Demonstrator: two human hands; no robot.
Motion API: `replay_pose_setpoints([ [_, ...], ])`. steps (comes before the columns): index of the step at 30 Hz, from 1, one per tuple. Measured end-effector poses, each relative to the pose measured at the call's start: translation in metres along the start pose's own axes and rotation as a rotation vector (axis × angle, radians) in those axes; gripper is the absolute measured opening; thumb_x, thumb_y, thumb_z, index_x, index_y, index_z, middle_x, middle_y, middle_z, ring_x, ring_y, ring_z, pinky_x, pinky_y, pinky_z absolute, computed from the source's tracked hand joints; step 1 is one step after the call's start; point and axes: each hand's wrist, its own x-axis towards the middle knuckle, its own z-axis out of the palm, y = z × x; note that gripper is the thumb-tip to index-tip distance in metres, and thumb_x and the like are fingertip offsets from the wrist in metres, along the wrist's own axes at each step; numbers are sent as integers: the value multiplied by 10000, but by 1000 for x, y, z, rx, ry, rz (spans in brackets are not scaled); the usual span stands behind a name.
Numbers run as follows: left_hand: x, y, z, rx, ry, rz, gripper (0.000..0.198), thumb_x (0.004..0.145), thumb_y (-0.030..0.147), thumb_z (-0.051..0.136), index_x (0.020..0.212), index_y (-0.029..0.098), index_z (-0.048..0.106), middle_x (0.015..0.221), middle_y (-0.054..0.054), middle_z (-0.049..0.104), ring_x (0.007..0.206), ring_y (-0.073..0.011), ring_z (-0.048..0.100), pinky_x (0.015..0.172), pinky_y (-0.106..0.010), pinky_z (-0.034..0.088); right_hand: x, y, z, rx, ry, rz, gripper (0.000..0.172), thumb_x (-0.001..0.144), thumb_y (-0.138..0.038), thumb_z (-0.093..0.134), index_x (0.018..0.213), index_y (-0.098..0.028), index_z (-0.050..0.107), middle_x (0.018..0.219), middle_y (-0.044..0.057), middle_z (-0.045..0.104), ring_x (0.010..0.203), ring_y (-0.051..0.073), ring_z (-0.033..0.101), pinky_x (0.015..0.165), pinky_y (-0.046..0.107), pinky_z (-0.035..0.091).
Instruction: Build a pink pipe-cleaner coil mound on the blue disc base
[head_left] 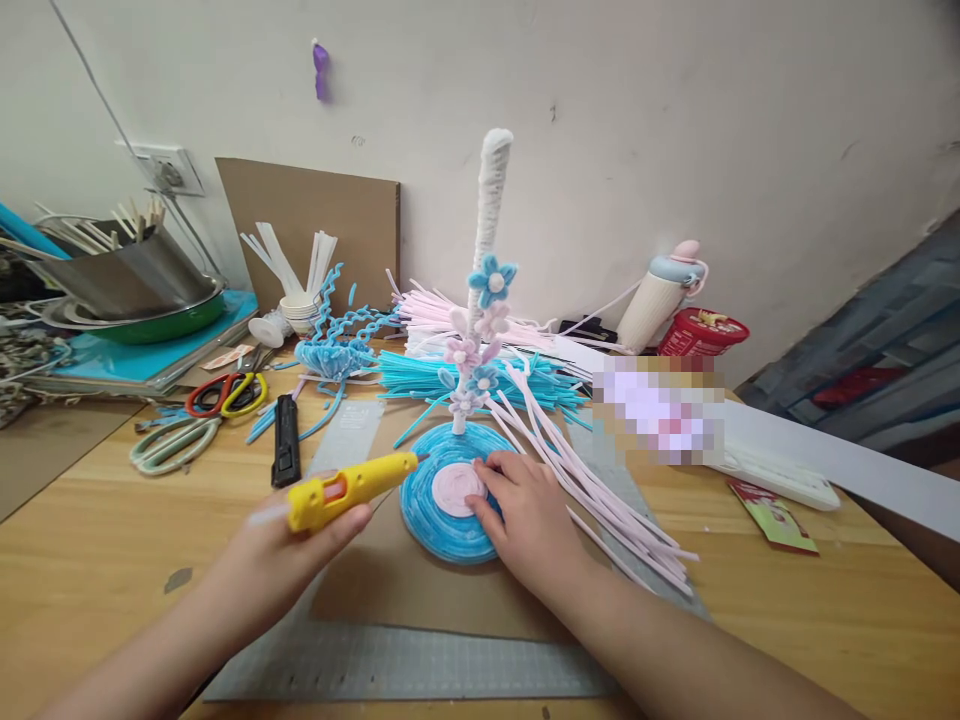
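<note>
A yellow hot glue gun (349,488) is in my left hand (322,540), its nozzle over the left edge of a round blue base (442,537). Pink pipe cleaner coils into a disc (456,488) at the middle of that base. The fingertips of my right hand (525,505) press on the pink disc's right edge; whether they pinch a strand I cannot make out. Behind the disc a white wrapped post (491,185) rises from the base, with blue and pink fuzzy flowers (493,281) along its lower half.
Blue pipe cleaners (420,382) and pink ones (600,480) lie behind and right of the base. Cardboard (375,590) rests on a grey cutting mat (420,670). To the left are a black utility knife (286,440), scissors (176,440) and a metal pot (142,275); a bottle (652,300) stands back right.
</note>
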Motion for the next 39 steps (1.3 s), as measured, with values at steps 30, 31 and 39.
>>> replay_pose_setpoints([
  [30, 87, 32, 19, -165, -524, -225, 651, 779, 783, 346, 584, 184, 510, 431, 27, 417, 385, -102, 352, 423, -226, 301, 0, 4, 1, 15, 0, 5, 287, 894, -309, 565, 1140, -189, 647, 1094, 96, 634, 1003, 272, 552, 824, 434, 400],
  [31, 86, 33, 19, -164, -515, -221, 638, 780, 775, 358, 581, 186, 502, 446, 23, 430, 390, -102, 358, 421, -225, 300, 1, 4, 1, 17, -4, 6, 288, 893, -310, 567, 1141, -188, 647, 1095, 95, 634, 1005, 273, 552, 827, 435, 399],
  [39, 84, 42, 16, -77, -439, -184, 603, 745, 751, 420, 548, 190, 520, 403, 8, 438, 368, -119, 385, 393, -234, 294, 2, 4, -1, 24, -21, 14, 297, 897, -316, 566, 1153, -187, 643, 1106, 92, 630, 1013, 274, 552, 835, 437, 395],
])
